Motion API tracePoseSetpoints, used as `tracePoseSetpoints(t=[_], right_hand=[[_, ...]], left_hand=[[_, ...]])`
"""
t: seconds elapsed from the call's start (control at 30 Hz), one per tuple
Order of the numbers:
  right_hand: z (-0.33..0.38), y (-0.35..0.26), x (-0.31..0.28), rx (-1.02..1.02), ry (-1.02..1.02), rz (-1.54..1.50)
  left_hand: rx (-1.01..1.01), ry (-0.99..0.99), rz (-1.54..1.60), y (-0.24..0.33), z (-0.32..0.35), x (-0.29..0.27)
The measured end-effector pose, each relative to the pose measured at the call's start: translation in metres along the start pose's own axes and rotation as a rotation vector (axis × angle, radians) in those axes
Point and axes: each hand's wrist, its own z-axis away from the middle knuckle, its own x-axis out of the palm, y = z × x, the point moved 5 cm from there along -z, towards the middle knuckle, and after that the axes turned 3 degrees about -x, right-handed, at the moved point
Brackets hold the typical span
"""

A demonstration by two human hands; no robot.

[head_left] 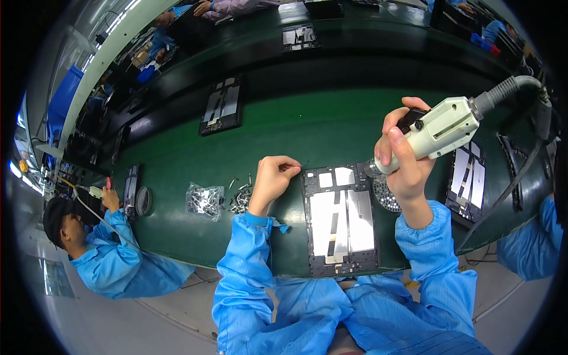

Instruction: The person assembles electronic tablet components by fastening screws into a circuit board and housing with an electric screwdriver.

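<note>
In front of me on the green bench lies an opened tablet [342, 222], a dark frame with silver panels inside. My right hand [408, 165] is wrapped around a pale electric screwdriver [441, 130]; its nose reaches down to the tablet's far right corner, where the tip is hard to see. My left hand [273, 180] is closed in a pinch beside the far left corner, and whatever sits between thumb and forefinger is too small to name. Partly behind the screwdriver's nose, a round dish of small parts [387, 196] stands against the tablet's right side.
Left of my left hand are loose small metal parts [241, 198] and a clear bag of similar parts [205, 201]. Other tablets lie at the far left [221, 106] and right [467, 183]. The screwdriver's cable [529, 165] hangs at right. A co-worker [112, 242] sits at left.
</note>
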Motion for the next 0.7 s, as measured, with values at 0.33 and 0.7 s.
tracePoseSetpoints(t=[0.33,0.7], right_hand=[[0.001,0.000,0.003,0.001,-0.022,0.006],[0.003,0.006,0.007,0.025,-0.050,0.030]], left_hand=[[0.022,-0.104,-0.134,0.002,-0.008,0.014],[0.022,-0.131,-0.052,0.001,-0.009,0.015]])
